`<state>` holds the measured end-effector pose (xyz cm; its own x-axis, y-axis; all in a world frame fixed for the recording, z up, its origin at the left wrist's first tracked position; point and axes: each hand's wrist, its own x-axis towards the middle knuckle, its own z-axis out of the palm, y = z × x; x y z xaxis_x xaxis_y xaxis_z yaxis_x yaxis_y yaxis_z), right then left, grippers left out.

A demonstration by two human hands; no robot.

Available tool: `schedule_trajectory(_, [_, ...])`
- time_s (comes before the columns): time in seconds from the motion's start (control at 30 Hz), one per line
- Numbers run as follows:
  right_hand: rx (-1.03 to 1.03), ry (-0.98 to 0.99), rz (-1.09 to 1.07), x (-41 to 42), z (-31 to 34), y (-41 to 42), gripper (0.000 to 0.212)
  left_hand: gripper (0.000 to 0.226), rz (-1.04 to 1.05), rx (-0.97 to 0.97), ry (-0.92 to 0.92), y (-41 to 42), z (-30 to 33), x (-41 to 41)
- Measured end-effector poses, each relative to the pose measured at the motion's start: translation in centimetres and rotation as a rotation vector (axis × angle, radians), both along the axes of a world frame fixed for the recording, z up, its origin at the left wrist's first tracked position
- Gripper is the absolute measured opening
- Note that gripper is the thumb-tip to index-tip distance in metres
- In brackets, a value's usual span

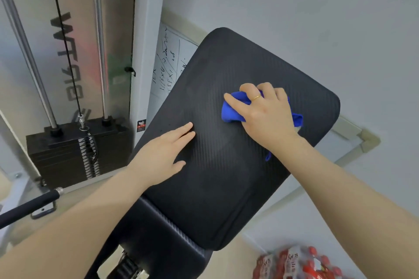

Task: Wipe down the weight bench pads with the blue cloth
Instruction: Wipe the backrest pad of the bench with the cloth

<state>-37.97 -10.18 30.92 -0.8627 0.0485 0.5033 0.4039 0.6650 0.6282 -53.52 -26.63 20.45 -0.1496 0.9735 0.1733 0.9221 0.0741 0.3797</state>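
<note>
The black textured back pad point(238, 161) of the weight bench fills the middle of the head view and slopes away toward the wall. My right hand point(265, 113) grips a bunched blue cloth point(233, 111) and presses it onto the upper part of the pad; a strip of cloth sticks out past the wrist on the right. My left hand point(167, 154) lies flat on the pad's left side, fingers straight, a short way left of the cloth. A second black pad point(158, 233) joins below, partly hidden by my left forearm.
A cable machine with a black weight stack point(74, 149) and steel guide rods stands to the left. A black-grip handle bar point(29, 206) pokes in at lower left. A whiteboard point(170, 63) with writing leans behind the bench. Red-capped packaged bottles point(301, 263) lie at bottom right.
</note>
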Motion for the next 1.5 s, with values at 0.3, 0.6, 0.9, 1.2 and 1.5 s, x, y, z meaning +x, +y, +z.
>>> schedule_trajectory(0.3, [-0.017,-0.1,0.031,-0.9,0.0,-0.3,0.055,0.113,0.392,0.08,0.003,3.2,2.3,-2.0])
schedule_trajectory(0.6, [-0.125,-0.006,0.112,-3.5,-0.5,0.2,0.017,0.129,0.522,-0.183,-0.281,4.9,2.1,-3.6])
schedule_trajectory(0.9, [-0.002,-0.08,0.149,-10.0,-0.9,-0.3,0.016,0.122,0.474,-0.182,-0.253,5.2,1.5,-5.1])
schedule_trajectory(1.2, [-0.157,-0.14,0.134,-8.1,-3.4,-2.5,0.018,0.12,0.445,-0.136,-0.302,5.4,1.3,-4.8])
schedule_trajectory(1.5, [0.042,0.205,-0.073,-14.5,4.6,2.5,0.015,0.106,0.461,-0.173,-0.306,5.2,1.7,-5.0])
